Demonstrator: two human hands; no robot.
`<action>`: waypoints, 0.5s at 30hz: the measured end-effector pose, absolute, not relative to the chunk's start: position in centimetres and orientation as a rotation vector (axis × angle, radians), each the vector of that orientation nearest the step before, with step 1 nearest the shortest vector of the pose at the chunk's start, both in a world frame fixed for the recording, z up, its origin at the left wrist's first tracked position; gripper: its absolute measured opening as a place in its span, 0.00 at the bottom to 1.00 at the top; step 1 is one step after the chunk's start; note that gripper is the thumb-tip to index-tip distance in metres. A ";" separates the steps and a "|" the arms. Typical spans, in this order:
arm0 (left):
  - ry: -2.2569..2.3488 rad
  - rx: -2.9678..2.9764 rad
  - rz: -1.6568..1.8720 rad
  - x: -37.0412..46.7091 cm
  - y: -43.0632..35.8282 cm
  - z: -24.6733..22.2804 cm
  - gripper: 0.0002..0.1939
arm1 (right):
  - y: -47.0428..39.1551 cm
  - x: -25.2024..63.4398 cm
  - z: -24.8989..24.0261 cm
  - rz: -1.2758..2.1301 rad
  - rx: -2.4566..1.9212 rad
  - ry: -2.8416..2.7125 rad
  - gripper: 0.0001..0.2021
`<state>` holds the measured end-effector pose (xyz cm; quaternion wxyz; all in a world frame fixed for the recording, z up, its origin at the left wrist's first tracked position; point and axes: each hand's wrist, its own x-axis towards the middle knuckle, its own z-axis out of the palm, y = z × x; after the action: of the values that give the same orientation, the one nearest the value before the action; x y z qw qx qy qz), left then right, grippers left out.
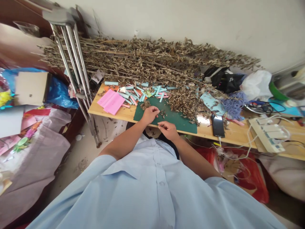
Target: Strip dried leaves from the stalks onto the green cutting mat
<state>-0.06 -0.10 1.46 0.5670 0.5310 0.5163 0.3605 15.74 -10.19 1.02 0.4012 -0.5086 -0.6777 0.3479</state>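
Observation:
My left hand (150, 115) is over the green cutting mat (188, 127), its fingertips drawn together in a pinch. Close to it, at the mat's front edge, my right hand (168, 129) is also pinched. Whatever the fingers of either hand hold is too small to make out. Beside my left hand lies a small clump of dried leaves (145, 105), with loose bits just right of it. A larger heap of dried leaves (183, 103) covers the mat's right part. Behind the mat are scattered pale blue and pink paper rolls (137, 93).
Long dried plant stalks (147, 60) lie along the wall. Crutches (71, 47) lean at the left, near pink paper sheets (111, 101). To the right are a phone (218, 125) on a cable, blue-purple cord (234, 103) and a power strip (267, 135). Red bags (256, 181) sit below the table.

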 end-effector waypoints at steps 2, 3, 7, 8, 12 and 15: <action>1.207 1.240 0.845 0.0 -0.1 1.4 0.07 | -10.3 15.8 1.0 0.877 -1.293 -1.716 0.09; 1.202 1.238 0.847 -0.1 -0.1 1.3 0.07 | -10.3 15.8 1.0 0.866 -1.298 -1.713 0.09; 1.161 1.226 0.856 -0.2 -0.1 1.6 0.07 | -9.3 15.9 1.3 0.713 -1.370 -1.644 0.09; 1.156 1.227 0.850 -0.2 -0.2 1.7 0.07 | -8.8 15.9 1.4 0.663 -1.395 -1.618 0.09; 1.161 1.244 0.833 -0.1 -0.2 2.2 0.07 | -6.4 15.6 0.9 0.611 -1.401 -1.547 0.15; 1.152 1.230 0.841 0.1 -0.3 2.4 0.08 | -4.9 15.3 0.1 0.644 -1.330 -1.567 0.19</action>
<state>0.07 -0.26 2.38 0.5886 0.5280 0.4945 0.3609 15.33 -4.88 0.13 0.4743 -0.5437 -0.6405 0.2631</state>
